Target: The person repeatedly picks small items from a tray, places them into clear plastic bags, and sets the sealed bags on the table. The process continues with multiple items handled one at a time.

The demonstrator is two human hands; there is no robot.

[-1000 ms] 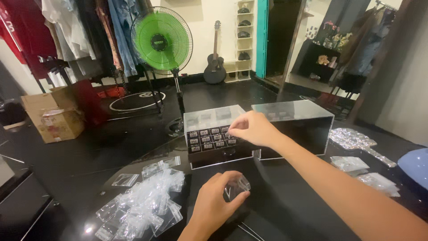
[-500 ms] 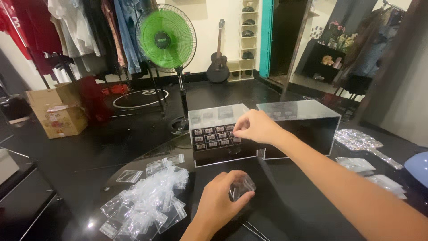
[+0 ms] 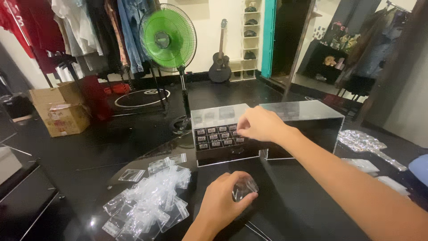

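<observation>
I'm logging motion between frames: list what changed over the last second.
Little changed. The right hand stayed at the front of the clear drawer box, fingers at its small drawers. The left hand kept holding a small clear bag, drawing slightly nearer the body. The pile of clear bags lay unmoved.

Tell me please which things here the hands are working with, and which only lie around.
In use: left hand holding small clear bag; right hand at drawer box.
Lying about: pile of clear bags, green fan, guitar, cardboard box.
</observation>
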